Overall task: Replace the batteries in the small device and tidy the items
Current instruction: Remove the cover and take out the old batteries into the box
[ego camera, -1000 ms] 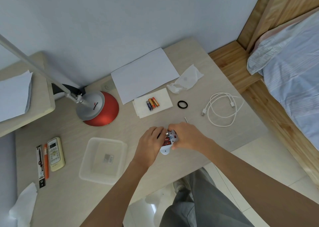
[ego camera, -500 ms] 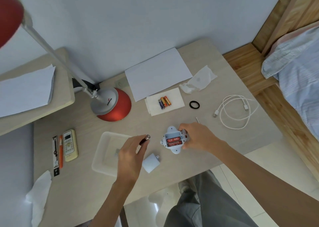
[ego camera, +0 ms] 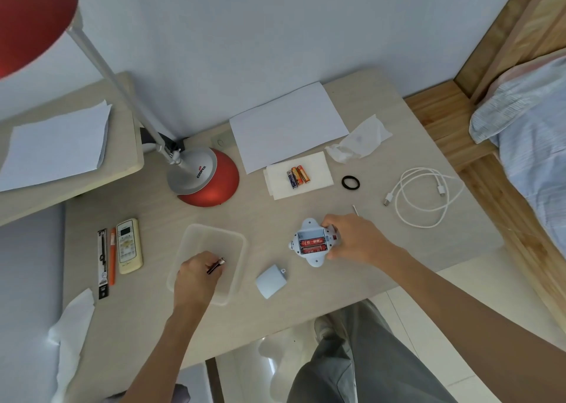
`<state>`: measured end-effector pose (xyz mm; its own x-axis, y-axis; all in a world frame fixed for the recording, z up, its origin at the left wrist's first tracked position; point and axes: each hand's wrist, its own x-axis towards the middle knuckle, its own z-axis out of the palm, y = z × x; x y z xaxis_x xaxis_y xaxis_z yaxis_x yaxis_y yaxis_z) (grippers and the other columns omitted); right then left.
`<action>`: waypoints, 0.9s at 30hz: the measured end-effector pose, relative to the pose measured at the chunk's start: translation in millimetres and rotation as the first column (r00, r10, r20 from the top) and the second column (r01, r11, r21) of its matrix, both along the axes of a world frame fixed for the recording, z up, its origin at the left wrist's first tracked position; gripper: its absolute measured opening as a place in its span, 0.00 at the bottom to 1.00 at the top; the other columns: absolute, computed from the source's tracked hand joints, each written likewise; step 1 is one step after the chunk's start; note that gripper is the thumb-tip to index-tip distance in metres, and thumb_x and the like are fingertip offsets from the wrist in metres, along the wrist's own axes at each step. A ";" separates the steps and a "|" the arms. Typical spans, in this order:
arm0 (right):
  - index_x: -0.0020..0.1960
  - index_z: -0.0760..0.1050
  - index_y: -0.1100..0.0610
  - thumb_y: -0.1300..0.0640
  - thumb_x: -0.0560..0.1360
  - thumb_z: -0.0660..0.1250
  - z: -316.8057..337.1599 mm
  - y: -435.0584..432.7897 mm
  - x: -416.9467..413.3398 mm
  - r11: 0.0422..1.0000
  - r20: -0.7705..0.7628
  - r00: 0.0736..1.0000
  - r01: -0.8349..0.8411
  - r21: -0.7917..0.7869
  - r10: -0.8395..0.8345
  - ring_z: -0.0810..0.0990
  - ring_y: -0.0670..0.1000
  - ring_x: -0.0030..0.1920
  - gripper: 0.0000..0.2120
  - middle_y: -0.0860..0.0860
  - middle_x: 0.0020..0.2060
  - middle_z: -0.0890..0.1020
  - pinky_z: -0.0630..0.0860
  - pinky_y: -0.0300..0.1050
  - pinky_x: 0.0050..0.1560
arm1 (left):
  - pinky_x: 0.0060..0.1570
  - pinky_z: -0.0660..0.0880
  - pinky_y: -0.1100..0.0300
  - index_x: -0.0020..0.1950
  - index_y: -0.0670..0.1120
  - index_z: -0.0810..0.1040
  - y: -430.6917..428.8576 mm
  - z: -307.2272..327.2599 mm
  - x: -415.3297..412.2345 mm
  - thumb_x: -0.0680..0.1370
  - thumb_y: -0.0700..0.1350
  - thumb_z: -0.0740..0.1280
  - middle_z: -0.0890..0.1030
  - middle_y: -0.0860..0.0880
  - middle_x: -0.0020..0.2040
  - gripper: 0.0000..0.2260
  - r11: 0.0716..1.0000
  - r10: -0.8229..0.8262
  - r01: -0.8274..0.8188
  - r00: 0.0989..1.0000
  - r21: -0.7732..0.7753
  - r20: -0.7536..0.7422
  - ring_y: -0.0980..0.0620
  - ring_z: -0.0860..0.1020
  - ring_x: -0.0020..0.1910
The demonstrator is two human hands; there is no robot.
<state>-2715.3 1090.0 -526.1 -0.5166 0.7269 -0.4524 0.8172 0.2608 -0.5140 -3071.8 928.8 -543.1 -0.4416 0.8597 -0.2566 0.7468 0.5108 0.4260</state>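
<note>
Old-battery removal, seemingly: the left hand (ego camera: pixel 196 277) is pinching a battery (ego camera: pixel 216 266) over the plastic tub (ego camera: pixel 214 228) left of the device (ego camera: pixel 315 260), which the right hand (ego camera: pixel 352 240) is gripping. Release there seems next.

A pale wall (ego camera: pixel 275 34) is filling the top of the frame. A light wood desk (ego camera: pixel 147 326) is spreading out below it. A red lamp (ego camera: pixel 202 179) is leaning in from the upper left, and a wooden bed frame (ego camera: pixel 444 120) is running down the right edge. Glossy floor (ego camera: pixel 413 310), probably tile, is showing at bottom centre.
</note>
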 end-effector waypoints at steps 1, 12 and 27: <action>0.59 0.75 0.44 0.47 0.67 0.81 0.0 -0.8 0.1 1.000 -0.002 1.000 0.006 0.002 -0.006 0.83 0.47 0.45 0.24 0.44 0.48 0.84 0.84 0.50 0.50 | 0.44 0.84 0.49 0.42 0.57 0.82 1.7 -2.6 -1.2 0.77 0.43 0.79 0.84 0.58 0.39 0.10 1.000 -0.006 0.006 1.000 -0.015 -0.006 0.56 0.83 0.39; 0.60 0.74 0.45 0.48 0.68 0.80 -1.3 -3.7 -2.3 0.999 0.007 1.000 0.007 0.032 -0.007 0.83 0.48 0.45 0.24 0.45 0.49 0.84 0.85 0.51 0.51 | 0.55 0.81 0.56 0.60 0.47 0.85 18.5 58.0 59.1 0.74 0.49 0.83 0.85 0.52 0.54 0.17 0.965 -0.067 0.068 0.998 0.252 -0.014 0.52 0.83 0.51; 0.60 0.76 0.45 0.49 0.66 0.82 -5.2 -1.1 -2.8 0.999 0.007 1.000 0.022 0.037 -0.022 0.84 0.49 0.44 0.26 0.45 0.47 0.84 0.85 0.52 0.50 | 0.57 0.83 0.58 0.69 0.48 0.76 67.8 -5.1 148.2 0.67 0.39 0.87 0.80 0.50 0.64 0.35 0.968 -0.251 0.193 0.764 0.160 0.595 0.50 0.81 0.60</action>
<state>-2718.0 1088.8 -531.3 -0.4971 0.7543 -0.4289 0.8265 0.2612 -0.4986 -2923.6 996.6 -548.2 -0.0131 0.9448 -0.3273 0.4069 0.3040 0.8614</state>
